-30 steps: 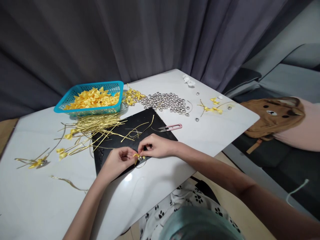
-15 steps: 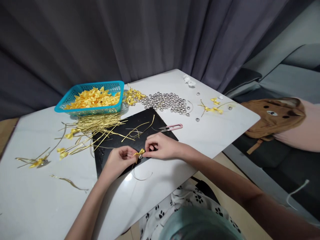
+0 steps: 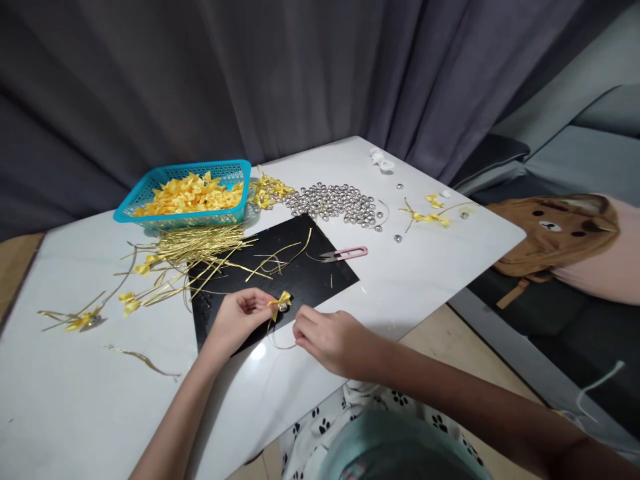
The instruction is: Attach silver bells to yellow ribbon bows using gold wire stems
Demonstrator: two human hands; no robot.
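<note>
My left hand [image 3: 243, 316] pinches a small yellow ribbon bow [image 3: 283, 299] by its left side, above the near edge of a black mat [image 3: 325, 285]. A silver bell-like bead [image 3: 283, 307] sits at the middle of the bow. From the bow a thin cord [image 3: 278, 347] curves down and to the right. Its far end meets the closed fingertips of my right hand [image 3: 325, 339], which is over the white table just off the mat. Behind my hands, gold ties [image 3: 280, 257] and pink-handled thread snips [image 3: 345, 254] lie on the mat.
A blue basket [image 3: 183, 219] full of yellow bows stands at the back left, with a heap of gold ties [image 3: 200, 243] before it. Silver beads [image 3: 335, 202] are spread at the back. Loose bows and cords lie left and right on the white table [image 3: 425, 267].
My right hand has left the bow and moved down toward me, now pinching the cord's end. My left hand still holds the bow in about the same place.
</note>
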